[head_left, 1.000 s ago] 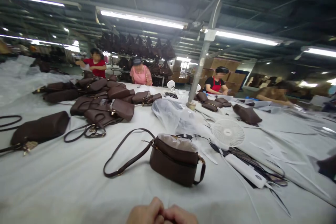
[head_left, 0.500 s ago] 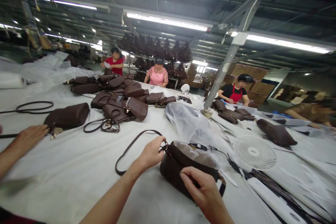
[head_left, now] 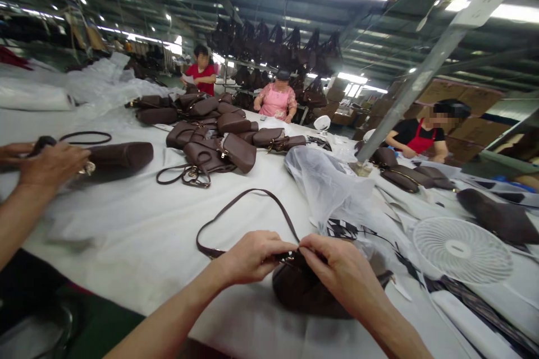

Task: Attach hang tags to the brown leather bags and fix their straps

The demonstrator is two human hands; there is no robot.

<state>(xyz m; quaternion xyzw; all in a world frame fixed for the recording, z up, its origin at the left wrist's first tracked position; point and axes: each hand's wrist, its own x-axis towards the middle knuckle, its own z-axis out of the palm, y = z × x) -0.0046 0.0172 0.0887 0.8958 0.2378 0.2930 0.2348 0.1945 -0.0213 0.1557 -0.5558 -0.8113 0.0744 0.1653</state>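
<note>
A dark brown handbag (head_left: 309, 294) rests on the white-covered table before me, partly hidden behind my hands. My left hand (head_left: 256, 255) is closed on its upper left corner, where a little metal hardware shows. My right hand (head_left: 337, 263) pinches at the same corner, its thumb and fingertips meeting the left fingertips. The exact small part between the fingertips is hidden. A thin brown strap (head_left: 236, 205) loops out over the table and runs up to the pinched corner.
Brown handbags (head_left: 202, 123) lie heaped farther back. At the left, a co-worker's hands (head_left: 50, 165) handle another brown bag (head_left: 126, 157). A clear plastic bag (head_left: 320, 179), a slanted post (head_left: 421, 81) and a white fan (head_left: 461, 249) stand to the right. Several people work across the table.
My right hand has moved from the bag's front up to its left corner, joining my left hand. The view has shifted down and left. The co-worker's second hand has appeared.
</note>
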